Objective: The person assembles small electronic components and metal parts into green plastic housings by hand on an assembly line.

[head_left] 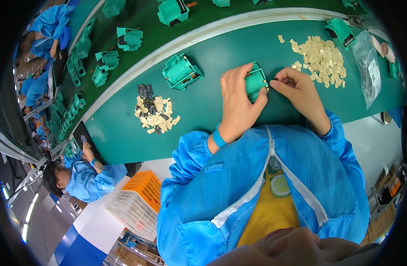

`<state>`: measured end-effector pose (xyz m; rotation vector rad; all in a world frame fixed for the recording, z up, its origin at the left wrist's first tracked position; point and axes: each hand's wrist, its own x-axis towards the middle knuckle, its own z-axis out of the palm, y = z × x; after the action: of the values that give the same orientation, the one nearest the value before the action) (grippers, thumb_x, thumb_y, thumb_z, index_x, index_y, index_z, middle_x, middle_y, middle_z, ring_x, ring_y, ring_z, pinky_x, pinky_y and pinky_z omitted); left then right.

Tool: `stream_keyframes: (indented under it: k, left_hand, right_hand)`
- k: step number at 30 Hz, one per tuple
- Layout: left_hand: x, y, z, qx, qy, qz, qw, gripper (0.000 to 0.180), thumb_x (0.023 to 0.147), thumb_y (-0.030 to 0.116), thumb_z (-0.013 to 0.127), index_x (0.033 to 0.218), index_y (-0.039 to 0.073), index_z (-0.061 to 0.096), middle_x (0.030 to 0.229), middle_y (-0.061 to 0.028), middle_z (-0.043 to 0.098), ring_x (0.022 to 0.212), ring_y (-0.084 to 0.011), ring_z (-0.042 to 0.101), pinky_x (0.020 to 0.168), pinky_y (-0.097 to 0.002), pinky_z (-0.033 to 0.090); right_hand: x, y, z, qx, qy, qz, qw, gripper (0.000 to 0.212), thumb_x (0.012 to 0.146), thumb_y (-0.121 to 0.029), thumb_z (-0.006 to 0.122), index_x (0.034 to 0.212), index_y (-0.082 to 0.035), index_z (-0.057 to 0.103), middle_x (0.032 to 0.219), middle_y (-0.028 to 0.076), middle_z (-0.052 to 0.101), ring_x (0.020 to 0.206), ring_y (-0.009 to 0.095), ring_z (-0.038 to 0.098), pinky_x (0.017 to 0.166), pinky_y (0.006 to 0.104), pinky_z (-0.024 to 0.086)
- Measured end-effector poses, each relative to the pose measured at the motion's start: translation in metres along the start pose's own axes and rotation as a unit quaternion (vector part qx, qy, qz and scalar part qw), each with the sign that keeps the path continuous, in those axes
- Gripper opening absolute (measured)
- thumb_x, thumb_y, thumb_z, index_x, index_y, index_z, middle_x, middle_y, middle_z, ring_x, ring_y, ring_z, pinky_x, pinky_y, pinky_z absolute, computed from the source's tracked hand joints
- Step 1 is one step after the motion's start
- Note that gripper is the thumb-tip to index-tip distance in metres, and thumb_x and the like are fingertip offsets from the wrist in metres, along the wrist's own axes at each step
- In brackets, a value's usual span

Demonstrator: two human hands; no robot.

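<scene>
My left hand (pixel 240 99) is wrapped round a green plastic housing (pixel 255 83), steadying it on the green bench. At the housing's right edge my right hand (pixel 297 90) pinches a small black piece (pixel 273 80) between thumb and fingertips. The piece is mostly hidden, so I cannot tell its exact kind or whether it touches the housing. A second green housing (pixel 181 72) lies open side up to the left of my left hand. Beyond my right hand spreads a pile of small cream-coloured pieces (pixel 321 60).
Cream and black scraps (pixel 154 111) lie heaped at the left of the bench. A clear plastic bag (pixel 367 71) and another green housing (pixel 340 32) are at the right. Behind a metal rail (pixel 168 48), a belt carries more housings. A co-worker (pixel 86 177) sits left, near orange and white crates (pixel 141 190).
</scene>
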<state>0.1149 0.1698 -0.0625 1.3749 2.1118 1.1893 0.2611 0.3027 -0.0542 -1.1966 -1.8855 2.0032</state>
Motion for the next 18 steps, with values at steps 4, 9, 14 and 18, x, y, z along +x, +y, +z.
stream_keyframes:
  k: [4, 9, 14, 18]
  left_hand:
    - [0.002, 0.002, -0.001, -0.009, -0.001, -0.008, 1.000, 0.062, 0.078, 0.006, 0.074, 0.135, 0.003, 0.049, 0.125, -0.0186, 0.055, 0.118, -0.0402, 0.048, 0.105, -0.0500, 0.040]
    - [-0.001, -0.003, -0.007, -0.032, -0.006, -0.016, 0.999, 0.065, 0.082, 0.007, 0.074, 0.140, 0.004, 0.047, 0.126, -0.0154, 0.056, 0.122, -0.0336, 0.048, 0.106, -0.0447, 0.041]
    - [-0.012, -0.016, -0.018, -0.224, -0.043, -0.080, 0.970, 0.074, 0.084, 0.003, 0.077, 0.147, 0.006, 0.038, 0.134, -0.0127, 0.049, 0.123, -0.0229, 0.051, 0.103, -0.0373, 0.048]
    - [-0.015, -0.018, -0.024, -0.318, -0.053, -0.082, 0.943, 0.075, 0.084, 0.000, 0.078, 0.147, 0.007, 0.038, 0.134, -0.0118, 0.050, 0.123, -0.0218, 0.052, 0.103, -0.0359, 0.049]
  right_hand:
    - [0.004, 0.002, -0.003, -0.005, -0.023, 0.012, 1.000, 0.014, 0.094, -0.011, 0.073, 0.094, 0.002, 0.067, 0.086, 0.004, 0.070, 0.078, 0.008, 0.065, 0.071, 0.0240, 0.052]
    - [0.000, 0.002, 0.006, 0.098, -0.043, -0.022, 0.994, 0.013, 0.096, -0.010, 0.070, 0.097, 0.002, 0.065, 0.091, 0.004, 0.071, 0.085, 0.008, 0.066, 0.075, 0.0246, 0.052]
    - [-0.007, -0.010, 0.010, 0.120, -0.095, 0.022, 0.988, 0.013, 0.097, -0.011, 0.070, 0.098, 0.001, 0.064, 0.090, 0.002, 0.069, 0.084, 0.006, 0.063, 0.074, 0.0232, 0.050]
    - [-0.016, -0.021, 0.016, 0.103, -0.104, 0.021, 0.989, 0.013, 0.097, -0.011, 0.071, 0.098, 0.000, 0.064, 0.087, -0.001, 0.065, 0.082, 0.004, 0.060, 0.071, 0.0220, 0.048]
